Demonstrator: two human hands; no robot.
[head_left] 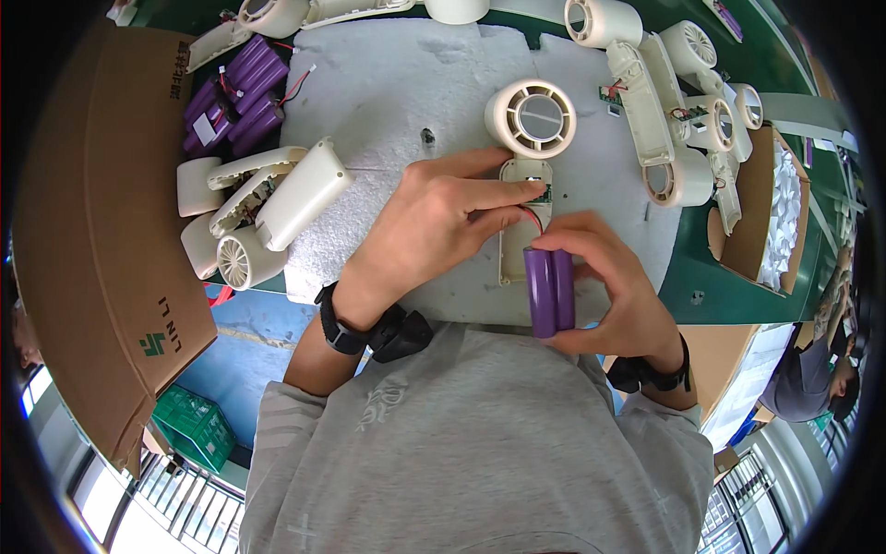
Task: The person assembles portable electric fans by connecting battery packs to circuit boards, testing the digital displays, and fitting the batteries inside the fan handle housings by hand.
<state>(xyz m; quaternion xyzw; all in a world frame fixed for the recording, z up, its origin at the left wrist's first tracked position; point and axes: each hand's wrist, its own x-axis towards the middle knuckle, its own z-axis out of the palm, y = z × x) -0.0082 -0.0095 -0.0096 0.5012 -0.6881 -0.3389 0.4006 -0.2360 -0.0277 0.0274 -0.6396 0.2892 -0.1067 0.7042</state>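
Note:
An off-white handheld fan body with a round head (532,118) lies in front of me, its handle shell (513,257) open toward me. My left hand (415,217) is closed at the handle, its index fingertip on a small green circuit board (544,192). Thin red and dark wires (533,220) come out at its thumb tip; the plug end is hidden under the fingers. My right hand (618,282) grips a purple two-cell battery pack (550,291), held upright over the lower end of the handle.
Purple battery packs (235,97) are heaped at the upper left, above several fan shells (300,194). A tall cardboard box (101,222) stands at the left. More fan bodies (641,102) lie at the right, beside a small carton (738,245) of white pieces. White foam (369,83) covers the green table.

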